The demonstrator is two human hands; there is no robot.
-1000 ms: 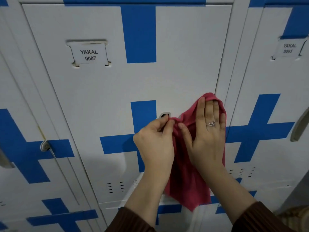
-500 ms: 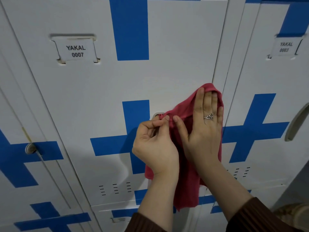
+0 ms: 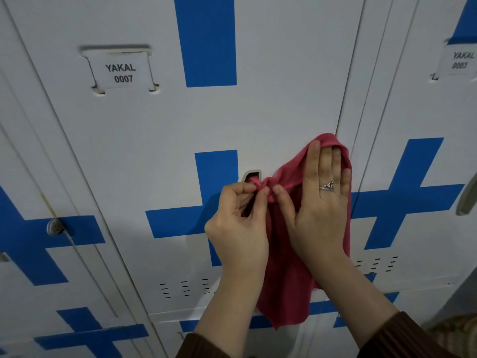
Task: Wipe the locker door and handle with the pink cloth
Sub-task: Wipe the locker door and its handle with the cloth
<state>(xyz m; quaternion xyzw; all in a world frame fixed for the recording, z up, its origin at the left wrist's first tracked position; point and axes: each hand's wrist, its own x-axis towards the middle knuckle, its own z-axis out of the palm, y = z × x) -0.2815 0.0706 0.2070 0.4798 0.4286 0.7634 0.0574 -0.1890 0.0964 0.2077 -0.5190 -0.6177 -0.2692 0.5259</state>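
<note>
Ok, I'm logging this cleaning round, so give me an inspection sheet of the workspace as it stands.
Surface: white locker door with blue crosses, label YAKAL 0007.
Job's things: pink cloth draped over the handle area; a corner is pushed into the handle recess.
Clutter: nothing seen.
Grippers: left hand pinches the cloth at the recess; right hand, ringed, presses it flat.
Cables: nothing seen.
Surroundings: neighbouring lockers, one labelled YAKAL 0003.
</note>
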